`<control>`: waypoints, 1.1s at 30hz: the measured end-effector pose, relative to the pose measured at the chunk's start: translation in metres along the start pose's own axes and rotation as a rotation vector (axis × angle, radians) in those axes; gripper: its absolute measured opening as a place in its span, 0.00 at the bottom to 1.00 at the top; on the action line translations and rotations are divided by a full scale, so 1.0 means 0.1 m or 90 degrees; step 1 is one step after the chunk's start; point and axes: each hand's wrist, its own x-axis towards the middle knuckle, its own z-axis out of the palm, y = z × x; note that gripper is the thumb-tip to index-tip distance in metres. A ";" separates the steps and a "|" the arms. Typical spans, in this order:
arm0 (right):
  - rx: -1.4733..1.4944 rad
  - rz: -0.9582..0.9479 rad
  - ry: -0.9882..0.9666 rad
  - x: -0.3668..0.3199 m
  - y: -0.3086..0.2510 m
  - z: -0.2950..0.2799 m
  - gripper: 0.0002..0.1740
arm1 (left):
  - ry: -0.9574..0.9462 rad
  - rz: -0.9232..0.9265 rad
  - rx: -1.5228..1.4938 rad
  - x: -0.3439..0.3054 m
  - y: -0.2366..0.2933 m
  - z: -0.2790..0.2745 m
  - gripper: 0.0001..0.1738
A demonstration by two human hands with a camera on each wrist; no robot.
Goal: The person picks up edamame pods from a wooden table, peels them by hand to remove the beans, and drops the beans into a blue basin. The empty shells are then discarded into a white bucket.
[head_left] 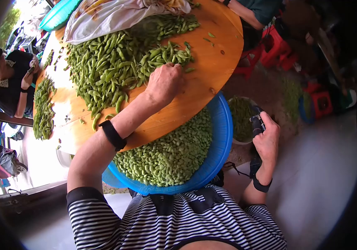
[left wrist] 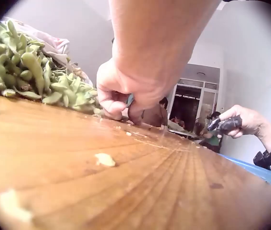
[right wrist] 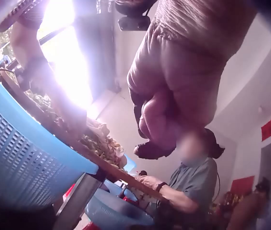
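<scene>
Green soybean pods (head_left: 107,68) lie heaped on the round wooden table (head_left: 218,46). My left hand (head_left: 166,83) reaches over the table to the near edge of that heap. In the left wrist view its fingers (left wrist: 110,101) curl down close over the wood, beside the pods; I cannot tell whether they pinch a pod. My right hand (head_left: 266,137) is raised to the right of a blue basin (head_left: 227,129) of shelled green beans (head_left: 166,160). Black coverings wrap its thumb and forefinger (left wrist: 229,123). The fingers are loosely bent, and nothing shows between them.
The table edge overhangs the basin. A white cloth (head_left: 116,18) partly covers the pods, and a smaller pod pile (head_left: 44,108) lies leftward. A pale bucket (head_left: 241,121) stands beyond the basin, near red stools (head_left: 276,48). Other people (head_left: 12,79) sit around the table.
</scene>
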 end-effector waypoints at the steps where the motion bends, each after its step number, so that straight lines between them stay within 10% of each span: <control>1: 0.005 0.005 -0.004 -0.01 0.01 -0.01 0.15 | -0.003 0.002 -0.002 -0.01 -0.01 0.02 0.11; 7: 0.182 -0.102 -0.050 -0.03 -0.23 0.11 0.10 | 0.066 0.115 0.026 -0.22 0.02 -0.20 0.12; 11: 0.355 -0.072 -0.132 -0.09 -0.46 0.25 0.05 | -0.245 -0.193 -0.681 -0.61 0.41 -0.52 0.09; 15: 0.488 -0.048 -0.274 -0.15 -0.68 0.32 0.04 | -0.329 -0.327 -0.861 -0.99 0.61 -0.47 0.08; 23: 0.499 -0.078 -0.295 -0.26 -0.67 0.47 0.05 | -0.167 -0.268 -0.859 -1.23 0.65 -0.30 0.06; 33: 0.532 -0.117 -0.301 -0.24 -0.62 0.50 0.05 | -0.274 -0.313 -0.953 -1.26 0.59 -0.33 0.03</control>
